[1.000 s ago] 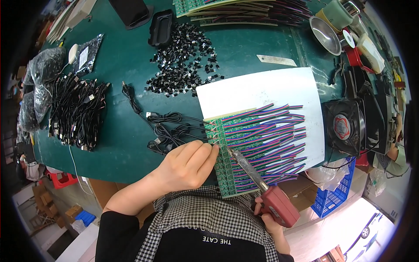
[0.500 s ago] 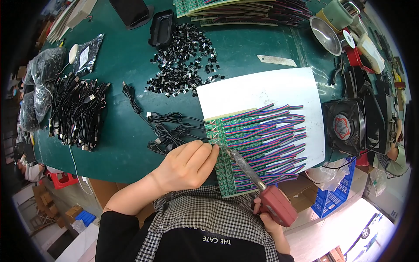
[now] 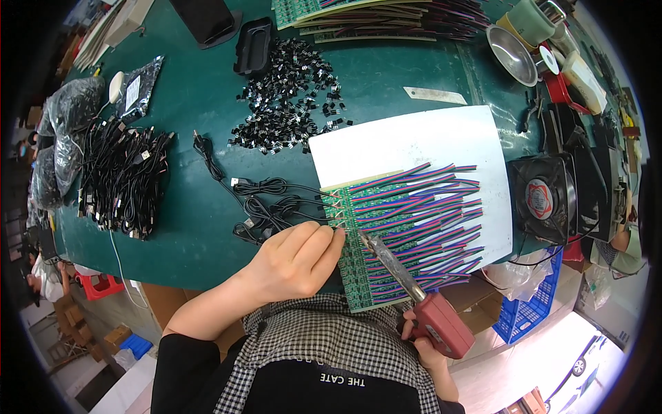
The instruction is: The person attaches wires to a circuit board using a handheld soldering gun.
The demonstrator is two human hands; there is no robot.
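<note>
My left hand (image 3: 296, 262) is closed in a pinch at the left edge of a green circuit board panel (image 3: 352, 276). Its fingertips grip the end of a black USB cable (image 3: 276, 219), and the fingers hide most of that end. Above them, other cables have thin bare leads lying on the board. My right hand (image 3: 426, 348) is wrapped around the red handle of a soldering iron (image 3: 400, 272). The tip points up and left at the board, close to my left fingertips; contact cannot be made out. Rows of multicoloured ribbon wires (image 3: 420, 221) extend right from the panel.
White paper (image 3: 407, 141) lies under the panel. Behind it are loose small black components (image 3: 289, 90), a metal ruler-like strip (image 3: 434, 95) and stacked boards (image 3: 372, 21). A heap of USB cables (image 3: 124, 179) sits left; a fan (image 3: 543, 199) and metal bowl (image 3: 512, 55) stand right.
The soldering iron has shifted slightly right, its tip drawing back a little from my left fingertips. My left hand keeps its pinch at the board.
</note>
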